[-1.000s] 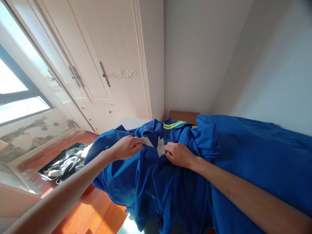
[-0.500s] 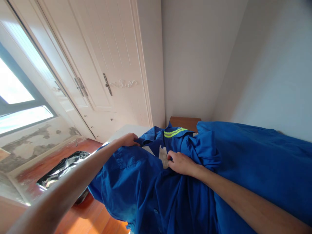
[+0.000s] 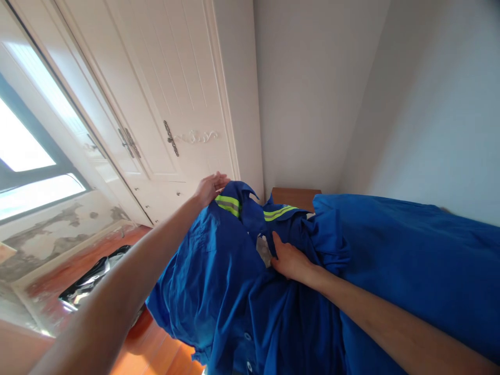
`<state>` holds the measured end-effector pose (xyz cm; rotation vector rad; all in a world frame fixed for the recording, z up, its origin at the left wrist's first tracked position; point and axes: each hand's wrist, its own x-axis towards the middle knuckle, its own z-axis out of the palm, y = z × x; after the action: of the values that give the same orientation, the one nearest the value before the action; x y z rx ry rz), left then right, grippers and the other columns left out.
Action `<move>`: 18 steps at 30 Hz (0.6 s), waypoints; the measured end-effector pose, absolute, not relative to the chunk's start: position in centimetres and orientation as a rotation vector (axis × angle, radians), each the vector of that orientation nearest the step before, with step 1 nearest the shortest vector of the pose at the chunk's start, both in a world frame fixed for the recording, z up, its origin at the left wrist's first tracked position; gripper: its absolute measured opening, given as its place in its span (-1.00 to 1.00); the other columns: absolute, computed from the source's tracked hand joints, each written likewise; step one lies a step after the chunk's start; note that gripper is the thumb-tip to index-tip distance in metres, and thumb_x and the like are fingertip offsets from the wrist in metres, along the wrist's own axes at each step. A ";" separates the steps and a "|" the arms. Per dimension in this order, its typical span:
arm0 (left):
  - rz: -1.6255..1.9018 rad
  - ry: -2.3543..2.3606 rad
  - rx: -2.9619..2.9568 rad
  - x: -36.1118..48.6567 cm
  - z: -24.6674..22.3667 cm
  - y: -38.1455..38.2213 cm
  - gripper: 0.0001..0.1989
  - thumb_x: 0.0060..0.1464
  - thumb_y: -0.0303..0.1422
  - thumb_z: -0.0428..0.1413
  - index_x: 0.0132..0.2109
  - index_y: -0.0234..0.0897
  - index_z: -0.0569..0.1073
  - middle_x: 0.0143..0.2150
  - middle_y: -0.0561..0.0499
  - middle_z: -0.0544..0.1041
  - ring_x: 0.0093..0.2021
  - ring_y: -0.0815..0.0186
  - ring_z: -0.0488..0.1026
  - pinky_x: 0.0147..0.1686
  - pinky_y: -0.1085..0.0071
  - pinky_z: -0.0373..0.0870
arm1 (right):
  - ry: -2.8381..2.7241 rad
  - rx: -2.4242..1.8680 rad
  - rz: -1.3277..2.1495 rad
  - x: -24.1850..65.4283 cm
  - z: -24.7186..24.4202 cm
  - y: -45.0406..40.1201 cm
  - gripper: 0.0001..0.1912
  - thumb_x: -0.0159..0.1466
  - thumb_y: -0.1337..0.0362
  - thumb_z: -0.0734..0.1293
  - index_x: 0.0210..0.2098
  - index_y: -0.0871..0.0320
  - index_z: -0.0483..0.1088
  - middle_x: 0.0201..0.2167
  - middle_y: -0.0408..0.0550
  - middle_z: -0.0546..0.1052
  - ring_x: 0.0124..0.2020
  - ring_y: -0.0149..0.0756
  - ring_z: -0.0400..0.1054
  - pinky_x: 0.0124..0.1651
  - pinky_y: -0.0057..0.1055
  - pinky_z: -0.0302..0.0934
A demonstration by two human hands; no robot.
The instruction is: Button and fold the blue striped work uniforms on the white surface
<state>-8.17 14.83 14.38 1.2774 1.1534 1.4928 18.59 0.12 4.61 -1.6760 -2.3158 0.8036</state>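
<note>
A blue work jacket (image 3: 195,276) with buttons and yellow-green and grey reflective bands lies spread in front of me, its collar partly raised. My left hand (image 3: 212,188) is at the jacket's far-left shoulder, beside a reflective band. Its fingers are stretched out and touch the cloth edge. At the front opening, my right hand (image 3: 291,259) holds the jacket's edge, with the index finger extended along the cloth. Its other fingers are partly hidden. A pale patch (image 3: 263,251) shows through the opening; I cannot tell what it is.
More blue cloth (image 3: 406,260) extends to the right along the wall. Behind the jacket stands a brown wooden piece (image 3: 297,197). A white wardrobe (image 3: 187,94) rises at the back left. A shiny black bag-like item (image 3: 91,273) lies on the reddish floor, left.
My left hand has moved up and away from me, and its fingers have straightened. The left shoulder and collar are now raised, showing a second reflective band. My right index finger has extended.
</note>
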 end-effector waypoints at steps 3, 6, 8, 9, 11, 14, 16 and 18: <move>1.581 1.139 1.255 -7.3 15.7 15.6 -0.65 0.13 -0.06 0.12 -0.36 -0.28 0.39 -0.38 -0.02 0.54 -0.41 0.42 0.44 -0.41 0.50 0.33 | -2.099 -1.561 1.017 18.7 4.6 0.2 -0.19 0.24 0.35 0.19 0.41 0.30 -0.20 -0.45 -0.02 0.55 -0.66 -0.29 0.40 -0.46 -0.38 0.29; 1.378 1.352 1.409 -6.7 15.6 15.0 -0.64 0.14 -0.07 0.12 -0.39 -0.31 0.40 -0.51 0.04 0.44 -0.56 0.48 0.30 -0.53 0.52 0.20 | -1.860 -1.358 1.130 18.6 4.6 0.4 -0.24 0.24 0.33 0.18 0.39 0.19 -0.13 -0.59 -0.23 0.43 -0.71 -0.36 0.32 -0.58 -0.46 0.24; 1.197 1.409 1.604 -6.6 14.8 13.8 -0.65 0.07 -0.08 0.18 -0.38 -0.31 0.42 -0.56 0.09 0.36 -0.60 0.48 0.22 -0.56 0.50 0.15 | -1.748 -1.250 1.185 18.5 4.5 0.6 -0.26 0.22 0.32 0.17 0.37 0.17 -0.10 -0.66 -0.32 0.33 -0.73 -0.39 0.29 -0.62 -0.50 0.21; 1.078 1.430 1.750 -6.6 14.3 13.0 -0.66 0.01 -0.08 0.23 -0.35 -0.31 0.44 -0.57 0.11 0.35 -0.59 0.47 0.23 -0.55 0.49 0.15 | -1.706 -1.209 1.215 18.5 4.5 0.6 -0.26 0.21 0.32 0.17 0.37 0.17 -0.09 -0.68 -0.35 0.30 -0.74 -0.39 0.28 -0.63 -0.51 0.20; 0.716 1.476 2.122 -6.8 13.2 11.2 -0.59 -0.12 -0.07 0.30 -0.21 -0.27 0.48 -0.51 0.11 0.40 -0.53 0.43 0.29 -0.49 0.47 0.19 | -1.641 -1.154 1.274 18.5 4.4 0.7 -0.24 0.19 0.32 0.17 0.36 0.19 -0.09 -0.69 -0.38 0.27 -0.73 -0.40 0.27 -0.62 -0.52 0.20; 0.195 1.493 2.446 -7.5 11.6 9.0 -0.35 -0.23 -0.08 0.34 0.06 -0.15 0.48 -0.35 0.06 0.49 -0.37 0.30 0.41 -0.36 0.42 0.26 | -1.619 -1.120 1.356 18.4 4.4 0.6 -0.22 0.14 0.33 0.18 0.35 0.19 -0.07 -0.67 -0.39 0.29 -0.71 -0.42 0.28 -0.59 -0.52 0.21; 0.041 1.508 2.454 -8.1 10.7 8.4 -0.28 -0.23 -0.19 0.35 0.16 -0.10 0.44 -0.32 0.04 0.52 -0.30 0.23 0.45 -0.29 0.40 0.29 | -1.640 -1.121 1.387 18.4 4.3 0.5 -0.21 0.12 0.34 0.19 0.34 0.20 -0.05 -0.68 -0.40 0.30 -0.70 -0.43 0.29 -0.56 -0.53 0.21; 0.008 1.524 2.383 -8.7 10.2 8.6 -0.28 -0.22 -0.29 0.33 0.18 -0.10 0.44 -0.36 0.05 0.54 -0.31 0.21 0.47 -0.29 0.41 0.30 | -1.670 -1.119 1.387 18.5 4.2 0.5 -0.22 0.11 0.35 0.19 0.33 0.21 -0.03 -0.70 -0.39 0.31 -0.69 -0.42 0.30 -0.53 -0.52 0.23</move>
<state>-8.69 8.58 10.18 2.3825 1.5241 0.0077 18.45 0.50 4.17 -1.1189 -1.6702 1.3865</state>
